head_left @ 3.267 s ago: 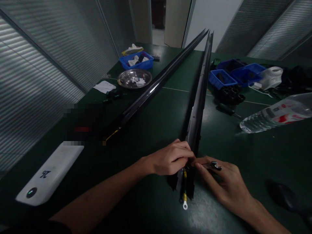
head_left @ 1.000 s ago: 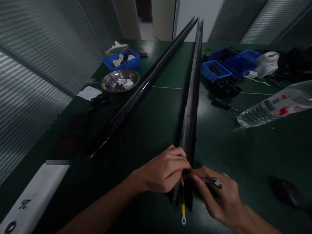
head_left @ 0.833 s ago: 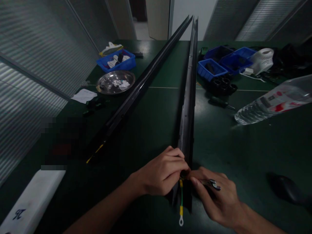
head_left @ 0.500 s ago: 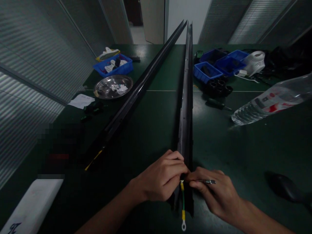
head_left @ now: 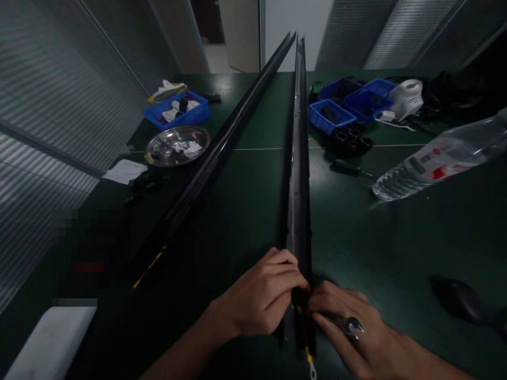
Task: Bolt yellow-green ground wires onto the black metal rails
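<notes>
Both left hand point(head_left: 266, 294), grip unclear, and right hand point(head_left: 369, 339), pinching a wrench point(head_left: 350, 326), curl inward.

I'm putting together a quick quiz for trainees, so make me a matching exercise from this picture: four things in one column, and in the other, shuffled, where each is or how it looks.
Column one
1. wrench
2. wire with a ring end
3. metal dish
4. screwdriver

Column two
A. holding white scraps
B. lying on the table near the bottle
C. held in the right hand
D. yellow-sleeved, poking past the near end of the right-hand rail

Right pairs: 1-C, 2-D, 3-A, 4-B.
</notes>
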{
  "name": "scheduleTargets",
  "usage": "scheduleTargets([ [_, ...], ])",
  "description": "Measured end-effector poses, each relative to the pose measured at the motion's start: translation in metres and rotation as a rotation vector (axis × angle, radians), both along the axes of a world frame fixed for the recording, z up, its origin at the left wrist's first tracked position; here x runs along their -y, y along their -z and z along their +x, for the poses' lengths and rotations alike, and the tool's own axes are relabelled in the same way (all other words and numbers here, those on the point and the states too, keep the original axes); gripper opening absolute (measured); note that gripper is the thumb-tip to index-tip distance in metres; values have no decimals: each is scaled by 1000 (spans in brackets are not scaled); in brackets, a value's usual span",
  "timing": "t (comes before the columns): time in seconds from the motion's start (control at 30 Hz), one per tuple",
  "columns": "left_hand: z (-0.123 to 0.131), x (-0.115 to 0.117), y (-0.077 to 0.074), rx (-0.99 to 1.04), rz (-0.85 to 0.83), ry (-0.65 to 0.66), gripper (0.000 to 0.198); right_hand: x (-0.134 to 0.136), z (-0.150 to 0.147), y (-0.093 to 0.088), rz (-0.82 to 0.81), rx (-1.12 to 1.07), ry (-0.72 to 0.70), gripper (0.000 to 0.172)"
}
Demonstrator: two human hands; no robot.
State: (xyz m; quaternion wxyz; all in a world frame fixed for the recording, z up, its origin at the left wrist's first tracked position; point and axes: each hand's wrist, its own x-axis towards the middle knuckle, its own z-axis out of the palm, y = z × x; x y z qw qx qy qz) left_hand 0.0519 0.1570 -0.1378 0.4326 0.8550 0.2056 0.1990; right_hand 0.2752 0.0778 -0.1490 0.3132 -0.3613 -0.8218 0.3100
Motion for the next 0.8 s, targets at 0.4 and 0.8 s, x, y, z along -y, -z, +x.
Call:
scheduleTargets([
  [0.4, 1, 3, 6, 81, 139, -75, 26, 4, 2, 2, 121, -151, 54, 23],
  [0.8, 4, 4, 9, 76, 192, -107, 23, 5, 3, 2, 96, -109, 63, 18],
])
